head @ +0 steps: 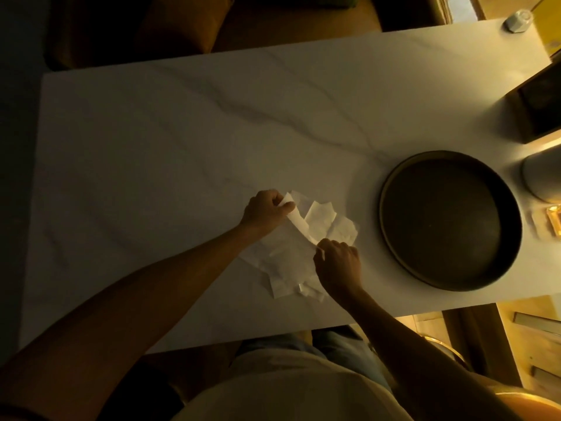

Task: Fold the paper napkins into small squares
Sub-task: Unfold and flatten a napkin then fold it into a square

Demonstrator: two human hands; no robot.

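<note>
A loose pile of white paper napkins [288,262] lies on the marble table [182,132], near its front edge. One napkin [299,224] is lifted off the pile and stretched between my two hands. My left hand [267,212] pinches its far corner, at the pile's upper left. My right hand [338,265] pinches its near corner, over the pile's right side. The light is dim, so the folds in the pile are hard to make out.
A round dark tray [391,235] sits to the right of the napkins. A dark box [543,107] and a pale cylinder [540,174] stand at the right edge. A small glass object [519,21] is at the far right corner.
</note>
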